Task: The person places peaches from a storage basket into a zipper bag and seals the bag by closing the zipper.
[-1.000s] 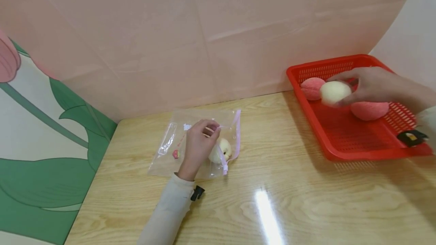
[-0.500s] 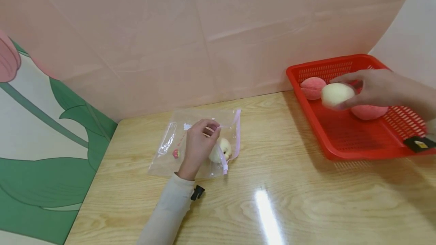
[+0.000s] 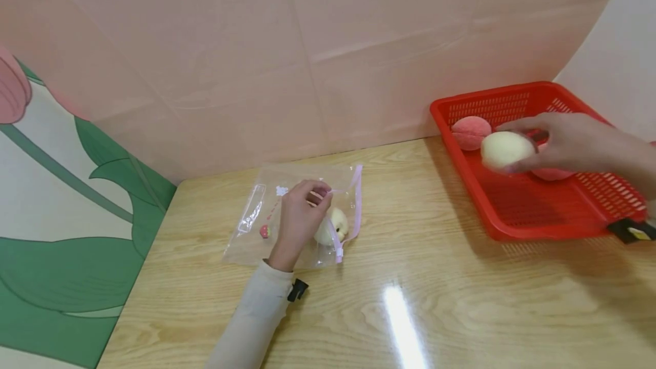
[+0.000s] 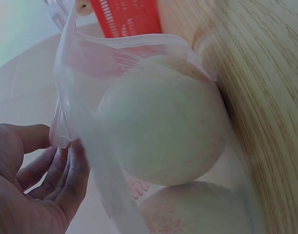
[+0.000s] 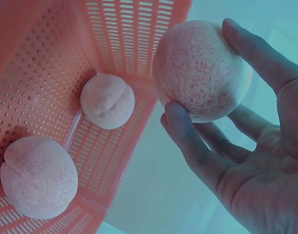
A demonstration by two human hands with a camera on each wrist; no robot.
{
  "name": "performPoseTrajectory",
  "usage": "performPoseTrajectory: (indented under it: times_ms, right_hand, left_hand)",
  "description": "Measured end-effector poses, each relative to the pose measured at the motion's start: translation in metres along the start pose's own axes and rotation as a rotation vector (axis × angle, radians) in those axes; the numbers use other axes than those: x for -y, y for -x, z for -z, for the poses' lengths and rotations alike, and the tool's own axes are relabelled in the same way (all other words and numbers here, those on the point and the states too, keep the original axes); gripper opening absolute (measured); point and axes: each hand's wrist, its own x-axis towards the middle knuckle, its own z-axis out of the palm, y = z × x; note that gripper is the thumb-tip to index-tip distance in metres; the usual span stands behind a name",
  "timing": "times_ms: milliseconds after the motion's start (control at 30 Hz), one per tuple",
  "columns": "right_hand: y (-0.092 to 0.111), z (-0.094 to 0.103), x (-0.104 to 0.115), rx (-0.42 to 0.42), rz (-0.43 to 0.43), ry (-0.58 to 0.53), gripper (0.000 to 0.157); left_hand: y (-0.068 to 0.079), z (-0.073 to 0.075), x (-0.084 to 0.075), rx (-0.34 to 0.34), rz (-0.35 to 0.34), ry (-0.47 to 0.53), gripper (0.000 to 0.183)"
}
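Note:
Over the red basket, my right hand (image 3: 574,142) holds a pale peach (image 3: 504,150) between thumb and fingers; the right wrist view shows reddish speckles on that peach's other side. My left hand (image 3: 299,216) pinches the mouth edge of a clear zip bag (image 3: 243,250) lying on the table, lifting that edge so the mouth gapes. Just inside the mouth sits one pale peach (image 4: 163,126), and behind it is a second peach (image 4: 197,212), partly cut off in the left wrist view. In the head view my left hand covers part of the bag.
Inside the red basket (image 3: 489,224) at the right lie two pink peaches: one peach (image 3: 470,132) in the far left corner, another peach (image 3: 553,173) partly behind my right hand. The bag's lilac zip strip (image 3: 358,204) faces the basket. A pink-covered wall (image 3: 307,73) borders the wooden table's back edge.
My right hand and its peach have drifted slightly nearer to me over the basket. My left hand and the bag have stayed still.

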Motion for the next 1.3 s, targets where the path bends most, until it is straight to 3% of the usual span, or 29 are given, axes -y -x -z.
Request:
performPoseTrajectory:
  times_ms: [500, 833, 1300]
  right_hand:
    - [0.014, -0.004, 0.011, 0.006, 0.011, -0.135, 0.087]
    - [0.026, -0.007, 0.019, -0.029, -0.005, -0.128, 0.089]
    - [0.038, -0.017, 0.043, -0.051, 0.005, -0.215, 0.088]
  left_hand:
    - [-0.002, -0.001, 0.0, 0.001, -0.015, -0.004, 0.007]
    - [-0.001, 0.001, -0.002, 0.004, -0.007, -0.001, 0.007]
    - [0.0, 0.004, -0.001, -0.002, -0.008, 0.01, 0.007]
